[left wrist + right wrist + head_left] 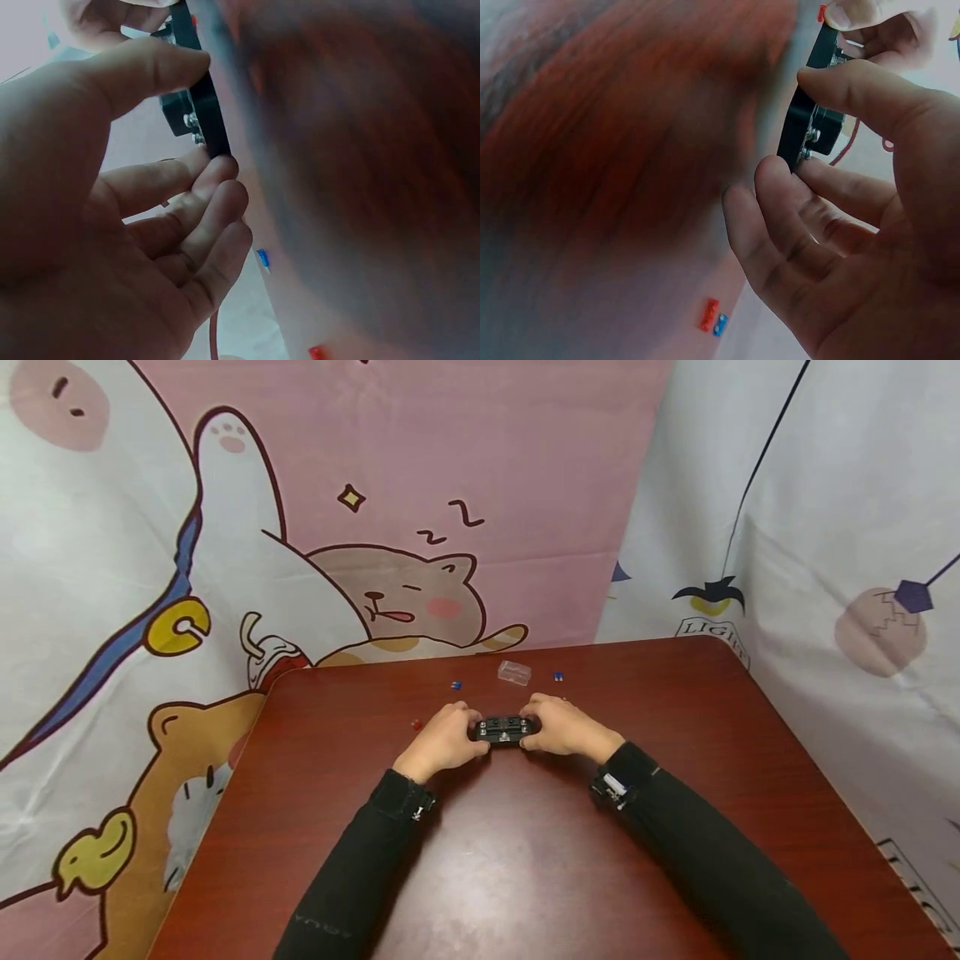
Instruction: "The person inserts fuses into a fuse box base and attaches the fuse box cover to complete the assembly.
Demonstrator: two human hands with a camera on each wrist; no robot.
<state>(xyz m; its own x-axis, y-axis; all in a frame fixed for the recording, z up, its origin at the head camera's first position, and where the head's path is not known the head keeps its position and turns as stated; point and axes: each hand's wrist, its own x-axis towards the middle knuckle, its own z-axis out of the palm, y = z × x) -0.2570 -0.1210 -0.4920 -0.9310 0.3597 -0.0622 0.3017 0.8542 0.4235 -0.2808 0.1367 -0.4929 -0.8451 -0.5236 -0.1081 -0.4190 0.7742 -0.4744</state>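
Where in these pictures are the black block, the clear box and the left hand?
Black block [504,730]: head view, middle of its upper face.
Clear box [514,673]: head view, middle of its visible surface.
Left hand [447,737]: head view, back of the hand.

One block [504,731], one box [513,673], two blue pieces [558,677], two red pieces [417,725].

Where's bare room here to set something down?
Bare tabletop lies between the left sleeve and right sleeve, and beyond the right sleeve to the right edge. Crowded: the far middle, where the left hand and right hand hold a black screw-topped block near red pieces, blue pieces and a clear plastic box.
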